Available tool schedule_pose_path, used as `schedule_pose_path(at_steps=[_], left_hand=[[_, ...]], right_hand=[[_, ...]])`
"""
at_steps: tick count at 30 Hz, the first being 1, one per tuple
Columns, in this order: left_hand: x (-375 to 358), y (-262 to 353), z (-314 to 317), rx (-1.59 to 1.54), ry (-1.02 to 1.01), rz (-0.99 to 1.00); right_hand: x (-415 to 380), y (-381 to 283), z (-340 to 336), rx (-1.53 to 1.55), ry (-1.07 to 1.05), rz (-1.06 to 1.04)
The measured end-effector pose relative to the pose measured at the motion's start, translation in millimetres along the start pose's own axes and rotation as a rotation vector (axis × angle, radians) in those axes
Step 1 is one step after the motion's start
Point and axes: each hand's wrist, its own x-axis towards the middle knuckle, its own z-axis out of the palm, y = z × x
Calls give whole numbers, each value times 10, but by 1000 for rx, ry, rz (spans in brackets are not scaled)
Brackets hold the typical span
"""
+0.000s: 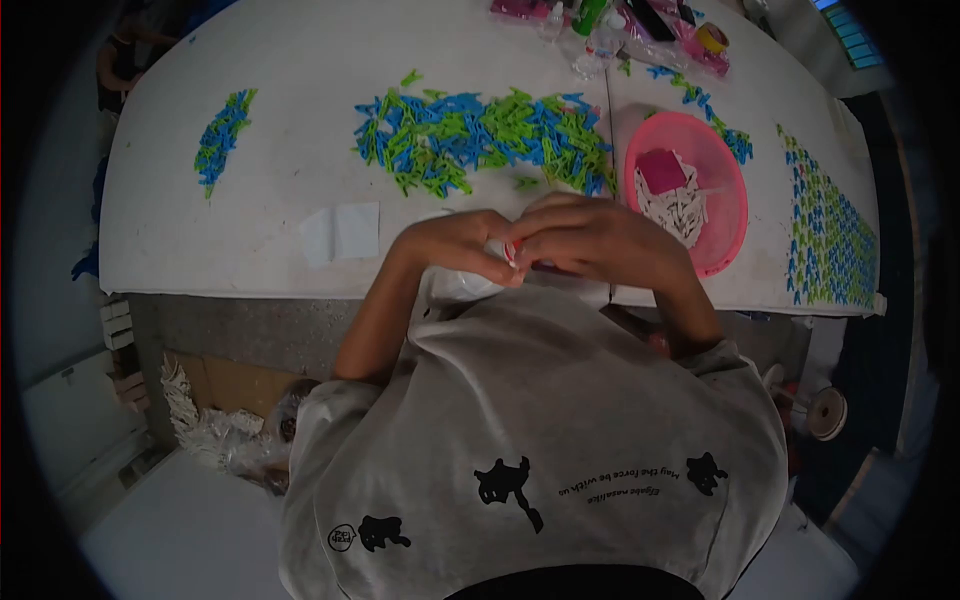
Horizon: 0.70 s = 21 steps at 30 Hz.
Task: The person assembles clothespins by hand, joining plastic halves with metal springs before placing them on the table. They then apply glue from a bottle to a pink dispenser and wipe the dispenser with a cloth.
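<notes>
My left hand (455,243) and my right hand (604,240) meet at the table's front edge, close to my chest. Both are closed around a whitish, see-through plastic packet (466,287) with a red mark near the fingertips. The thumb and fingers of the left hand pinch its upper part, while the right hand's fingers curl over it from the other side. Part of the packet is hidden behind the hands. Just beyond them lies a wide pile of blue and green clothespins (480,135). A white paper sheet (342,233) rests left of my left hand.
To the right stands a pink basin (727,215) holding white pieces and a magenta card (661,171). Clothespins in rows (825,235) cover the table's right end; a smaller heap (222,140) lies left. Bottles and yellow tape (712,38) sit at the back. A person (122,60) is far left.
</notes>
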Motion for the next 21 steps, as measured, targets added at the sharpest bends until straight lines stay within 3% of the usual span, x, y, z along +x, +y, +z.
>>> schedule_pose_path(at_steps=[4, 7, 9, 12, 14, 21], left_hand=[[-22, -20, 17, -42, 30, -112], [-66, -153, 16, -62, 141, -87], [-98, -299, 53, -42, 259, -41], [-111, -476, 157, -43, 483, -3], [-104, -594, 231, -66, 586, -17], [-21, -843, 405, -45, 687, 59]], right_hand=[[-97, 49, -55, 6, 52, 15], [-238, 314, -25, 100, 224, 162], [-411, 720, 248, 370, 474, 500], [-774, 1463, 764, 402, 531, 672], [-1070, 1926, 1079, 148, 293, 929], [-1607, 2552, 1527, -303, 262, 825]])
